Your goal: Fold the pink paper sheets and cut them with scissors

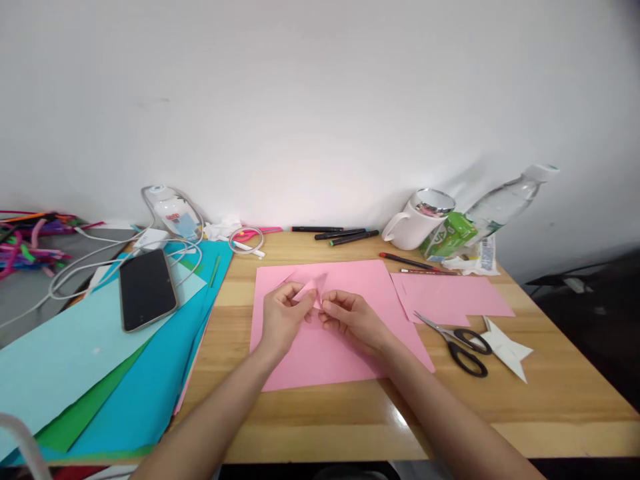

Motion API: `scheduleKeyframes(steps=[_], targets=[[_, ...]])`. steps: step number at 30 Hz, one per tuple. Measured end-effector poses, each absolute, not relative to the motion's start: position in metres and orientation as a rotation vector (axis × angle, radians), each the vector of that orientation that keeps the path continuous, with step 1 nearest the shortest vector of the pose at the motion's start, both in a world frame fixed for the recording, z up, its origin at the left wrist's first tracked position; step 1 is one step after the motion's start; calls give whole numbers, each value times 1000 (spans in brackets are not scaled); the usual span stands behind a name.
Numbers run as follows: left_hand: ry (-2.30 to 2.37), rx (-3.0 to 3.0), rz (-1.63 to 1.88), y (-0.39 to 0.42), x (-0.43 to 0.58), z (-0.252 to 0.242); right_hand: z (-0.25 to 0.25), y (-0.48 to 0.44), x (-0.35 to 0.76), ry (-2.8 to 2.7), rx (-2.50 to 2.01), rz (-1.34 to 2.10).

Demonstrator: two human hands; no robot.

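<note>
A small folded piece of pink paper (315, 285) is pinched between my two hands, its pointed tip facing up and away from me. My left hand (286, 313) grips its left side between thumb and fingers. At its lower right edge, the thumb and fingertips of my right hand (353, 317) are closed on it too. Both hands are over a large pink sheet (320, 367) lying flat on the wooden table. My fingers cover part of the folds.
Scissors (463, 347), a white paper star (507, 347) and cut pink paper (450, 297) lie to the right. Behind stand a white mug (413, 223), a green carton (447, 237) and a tilted bottle (507, 203). A phone (147, 290) rests on coloured sheets (135, 400) at left.
</note>
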State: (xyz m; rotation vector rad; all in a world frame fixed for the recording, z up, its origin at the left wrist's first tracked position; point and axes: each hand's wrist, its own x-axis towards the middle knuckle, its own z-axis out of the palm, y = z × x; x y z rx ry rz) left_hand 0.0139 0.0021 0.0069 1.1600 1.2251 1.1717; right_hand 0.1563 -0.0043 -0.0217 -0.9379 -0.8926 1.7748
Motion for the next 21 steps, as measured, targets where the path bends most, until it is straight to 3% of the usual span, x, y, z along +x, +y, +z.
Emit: scheduleKeyframes(steps=[14,21], targets=[[1214,976,1181,1,19,-3,-12,-18,146,-1028,-1037,1471],[1097,961,1024,-6,22,-2,-18,-17,148,-991,-1175,1337]])
